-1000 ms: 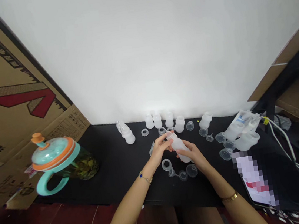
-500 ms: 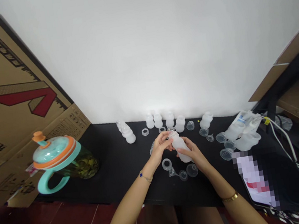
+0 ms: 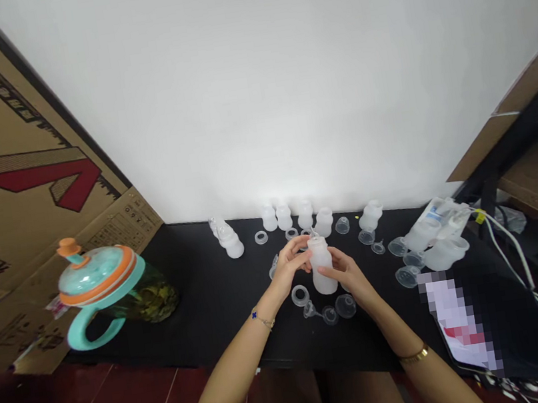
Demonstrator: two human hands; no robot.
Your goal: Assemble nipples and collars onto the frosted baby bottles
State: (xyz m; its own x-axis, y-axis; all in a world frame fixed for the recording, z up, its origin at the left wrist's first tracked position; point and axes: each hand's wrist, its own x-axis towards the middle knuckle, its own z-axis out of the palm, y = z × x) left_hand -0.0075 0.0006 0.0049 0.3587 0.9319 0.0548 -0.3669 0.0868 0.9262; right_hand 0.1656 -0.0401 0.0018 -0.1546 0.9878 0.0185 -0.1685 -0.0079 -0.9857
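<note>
Both hands hold one small frosted white plastic bottle (image 3: 322, 267) upright above the black table (image 3: 211, 291). My left hand (image 3: 291, 264) pinches it near the neck from the left. My right hand (image 3: 346, 277) wraps around its body from the right. Just below the hands lie a clear ring (image 3: 300, 295) and a few clear cap parts (image 3: 336, 311). A row of similar white bottles (image 3: 296, 216) stands along the wall behind.
A teal and orange lidded jug (image 3: 110, 289) sits at the table's left end beside a large cardboard box (image 3: 17, 178). More bottles and clear caps (image 3: 427, 242) lie at the right, with white cables (image 3: 521, 265) and a phone (image 3: 463, 334).
The bottle was tilted with its neck toward the upper left; both hands have turned it upright and shifted it slightly left.
</note>
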